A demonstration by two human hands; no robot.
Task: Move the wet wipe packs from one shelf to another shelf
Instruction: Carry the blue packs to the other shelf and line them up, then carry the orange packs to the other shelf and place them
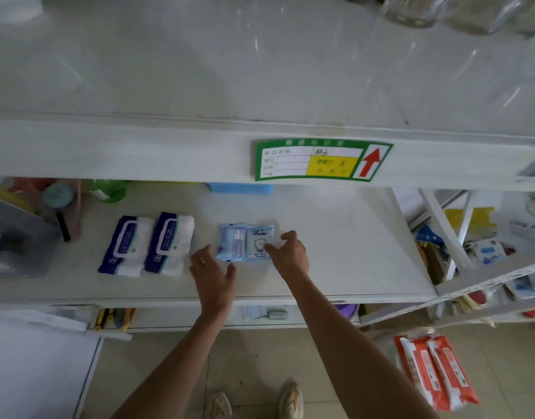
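A light blue wet wipe pack point(244, 242) lies flat on the white middle shelf point(335, 237). My right hand point(288, 252) touches its right edge with fingers spread and curled. At the pack's lower left corner my left hand point(211, 273) hovers open, fingers apart. Two dark blue and white wipe packs point(148, 244) lie side by side to the left of it. The upper shelf point(169, 71) above is bare in the middle.
A green price label point(320, 160) sticks on the upper shelf's front edge. A blue basket point(240, 187) and a green bottle point(109, 190) stand at the back. Orange wipe packs point(435, 370) lie on the floor at right. Cluttered shelves stand to the right.
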